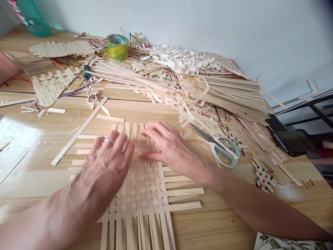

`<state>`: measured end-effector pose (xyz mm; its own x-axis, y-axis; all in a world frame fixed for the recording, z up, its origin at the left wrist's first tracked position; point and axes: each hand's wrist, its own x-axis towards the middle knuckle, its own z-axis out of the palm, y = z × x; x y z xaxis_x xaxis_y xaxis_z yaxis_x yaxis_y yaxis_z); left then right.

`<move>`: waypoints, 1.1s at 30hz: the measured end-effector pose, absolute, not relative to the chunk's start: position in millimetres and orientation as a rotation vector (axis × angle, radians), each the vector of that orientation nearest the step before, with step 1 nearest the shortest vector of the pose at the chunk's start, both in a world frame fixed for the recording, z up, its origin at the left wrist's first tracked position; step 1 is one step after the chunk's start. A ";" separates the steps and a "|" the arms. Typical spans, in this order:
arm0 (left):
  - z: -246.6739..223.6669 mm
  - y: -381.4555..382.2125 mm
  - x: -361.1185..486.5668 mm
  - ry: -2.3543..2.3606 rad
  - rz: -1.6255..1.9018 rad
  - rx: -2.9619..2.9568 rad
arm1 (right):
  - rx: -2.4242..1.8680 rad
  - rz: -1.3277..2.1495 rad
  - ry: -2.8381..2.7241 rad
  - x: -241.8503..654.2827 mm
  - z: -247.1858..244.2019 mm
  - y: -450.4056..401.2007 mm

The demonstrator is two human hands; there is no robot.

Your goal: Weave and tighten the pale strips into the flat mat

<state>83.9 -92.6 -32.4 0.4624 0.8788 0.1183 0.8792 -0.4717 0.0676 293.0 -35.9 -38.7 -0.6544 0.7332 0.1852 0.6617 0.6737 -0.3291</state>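
Observation:
A half-woven mat of pale flat wood strips lies on the table, its loose strip ends sticking out on all sides. Over its upper left part is my left hand, a ring on one finger. Its fingers are bent down and close together, and their tips are hidden, so what they pinch, if anything, cannot be seen. My right hand rests on the upper right part of the weave, with thumb and fingers spread apart across the strips. Nothing is gripped between them.
Scissors with white-grey handles lie right of the mat. Behind stand a roll of tape and a bundle of strips amid scraps and white ribbon. A green bottle is far left; a phone sits at the right edge.

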 end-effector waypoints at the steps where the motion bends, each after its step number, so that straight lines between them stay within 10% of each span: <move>1: -32.8 -102.9 87.3 -1.511 -0.161 -2.659 | -1.107 0.359 -2.595 292.8 -38.4 -35.9; 33: -38.0 -122.3 114.6 -1.158 0.022 -2.469 | -0.631 0.171 -2.757 286.5 -48.9 -8.7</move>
<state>114.6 -122.3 -38.0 0.6547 0.7394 0.1570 0.7329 -0.5701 -0.3713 286.5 -8.7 -48.9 -0.8562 0.4412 0.2688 0.4047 0.8962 -0.1820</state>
